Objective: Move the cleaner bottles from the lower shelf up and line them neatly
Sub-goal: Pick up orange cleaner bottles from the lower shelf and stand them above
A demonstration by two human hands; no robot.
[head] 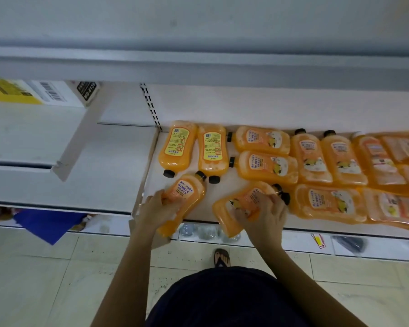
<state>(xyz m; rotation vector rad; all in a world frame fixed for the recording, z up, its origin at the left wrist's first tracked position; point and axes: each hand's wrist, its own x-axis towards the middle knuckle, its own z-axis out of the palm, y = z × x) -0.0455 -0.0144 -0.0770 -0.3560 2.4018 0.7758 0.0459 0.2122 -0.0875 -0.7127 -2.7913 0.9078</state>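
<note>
Two orange translucent plastic cleaner bottles with black screw caps (187, 192) lie tilted over the front edge of the white shelf (208, 194) near its left corner, bases overhanging. The left hand (158, 208) grips one round its lower body; the right hand (265, 215) clasps the right-hand bottle (232, 208) at its waist. Filled with liquid, they probably feel weighty, glossy and slippery; the narrowed waist suits a grip. More matching bottles (265, 166) lie flat behind.

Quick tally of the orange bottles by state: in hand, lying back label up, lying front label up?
Held bottles, in left hand and right hand: 2
Back-label bottles, lying: 2
Front-label bottles, lying: 5
Total: 9, not counting the blurred bottles at the right edge.
</note>
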